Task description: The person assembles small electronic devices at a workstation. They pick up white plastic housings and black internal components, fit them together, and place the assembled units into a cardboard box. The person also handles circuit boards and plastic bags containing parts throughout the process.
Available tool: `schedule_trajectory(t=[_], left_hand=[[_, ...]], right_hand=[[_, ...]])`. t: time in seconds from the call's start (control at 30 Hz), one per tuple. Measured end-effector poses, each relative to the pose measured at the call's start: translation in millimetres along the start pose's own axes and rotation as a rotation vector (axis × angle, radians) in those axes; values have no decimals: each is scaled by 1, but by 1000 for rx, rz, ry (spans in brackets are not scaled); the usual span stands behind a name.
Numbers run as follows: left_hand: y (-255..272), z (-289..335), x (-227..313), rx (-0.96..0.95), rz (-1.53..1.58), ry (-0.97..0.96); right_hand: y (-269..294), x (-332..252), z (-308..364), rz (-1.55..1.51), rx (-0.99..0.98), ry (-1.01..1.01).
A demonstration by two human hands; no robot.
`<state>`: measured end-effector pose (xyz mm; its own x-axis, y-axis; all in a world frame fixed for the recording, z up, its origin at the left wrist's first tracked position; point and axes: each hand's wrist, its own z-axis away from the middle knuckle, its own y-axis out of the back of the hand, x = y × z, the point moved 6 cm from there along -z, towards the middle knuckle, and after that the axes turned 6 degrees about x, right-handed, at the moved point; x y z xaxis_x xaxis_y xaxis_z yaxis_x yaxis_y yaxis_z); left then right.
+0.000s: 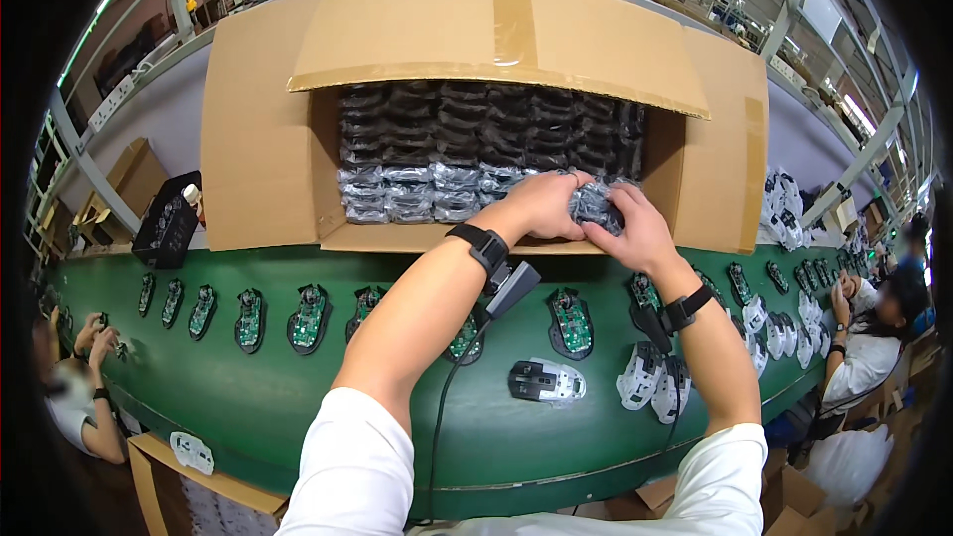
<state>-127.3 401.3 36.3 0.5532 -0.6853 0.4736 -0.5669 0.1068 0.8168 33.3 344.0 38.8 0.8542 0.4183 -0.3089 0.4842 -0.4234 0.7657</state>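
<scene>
Both my hands are inside the front right part of a large open cardboard box (496, 25). My left hand (546, 204) and my right hand (637, 226) close from either side on a dark part in clear plastic wrap (594, 208); the fingers cover much of it. Rows of wrapped black parts (437, 129) fill the box, and a front row of silvery plastic-wrapped parts (407, 197) lies left of my hands. Below the box, computer-mouse bases with green circuit boards (571, 323) stand in a line on the green bench (298, 407). One black-and-white mouse shell (547, 381) lies nearer me.
White mouse shells (640, 377) lie by my right forearm, with more farther right. A black box (169, 228) stands at the back left. Co-workers sit at the left (84, 397) and right (864, 337). Wrist straps with cables (437, 447) are on both arms. A cardboard carton (149, 462) stands at front left.
</scene>
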Motion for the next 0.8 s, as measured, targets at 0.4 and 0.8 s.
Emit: schedule_trajectory(t=[0.4,0.8], left_hand=[[119,70,-5,606,140,-84],[262,558,-79,747,-84,781]], right_hand=[[10,-130,-49,-166,628,293],[-212,-553,53,-760,-51,473]])
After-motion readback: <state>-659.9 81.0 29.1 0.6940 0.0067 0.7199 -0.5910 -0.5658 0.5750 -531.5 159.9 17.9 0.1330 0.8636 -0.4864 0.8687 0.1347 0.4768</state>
